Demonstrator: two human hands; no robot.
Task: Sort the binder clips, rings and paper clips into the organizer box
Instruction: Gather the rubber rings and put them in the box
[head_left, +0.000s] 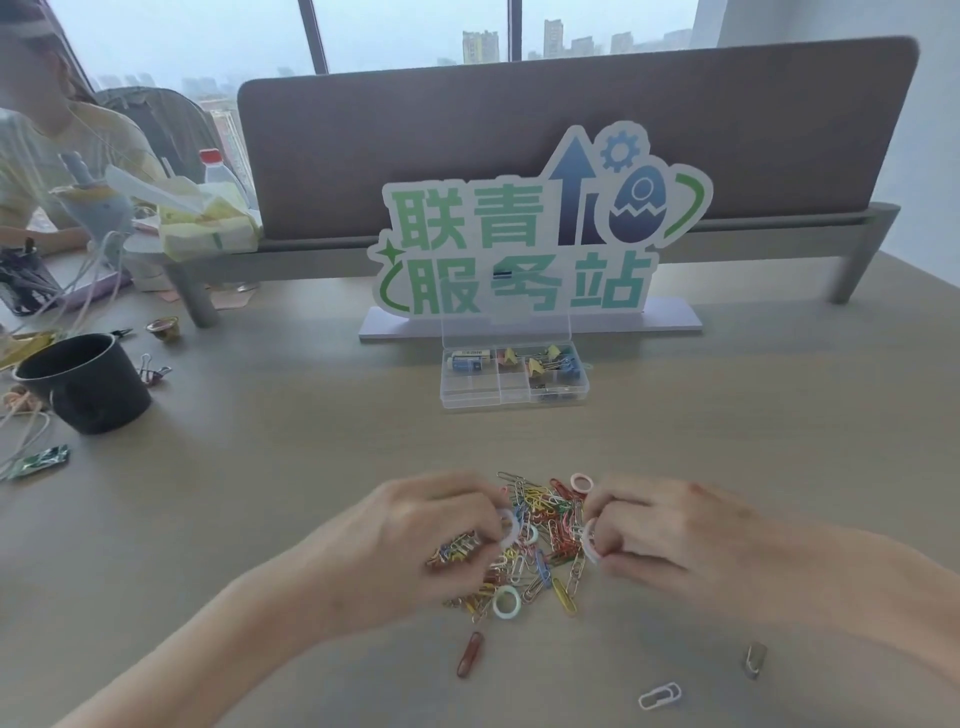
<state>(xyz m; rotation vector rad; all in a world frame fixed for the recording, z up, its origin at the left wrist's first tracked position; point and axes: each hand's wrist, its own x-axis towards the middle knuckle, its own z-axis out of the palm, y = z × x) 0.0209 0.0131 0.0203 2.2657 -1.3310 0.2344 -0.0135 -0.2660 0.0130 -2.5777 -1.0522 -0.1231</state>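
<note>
Matte wood-grain bench (260, 493). I see left hand (415, 540) pinching pale plastic ring (508, 527), right hand (660, 540) pinching another ring (591, 543), over tangled wire paper clips (540, 530); clear compartmented organizer box (514, 374) far centre.

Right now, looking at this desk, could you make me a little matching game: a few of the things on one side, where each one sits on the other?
Things
1. organizer box
2. black cup
3. red paper clip
4. white paper clip

Places
A. far left of the desk
B. near edge, right of the pile
C. in front of the green sign
D. just below the pile, toward the left arm

Pairs: 1-C, 2-A, 3-D, 4-B
</note>
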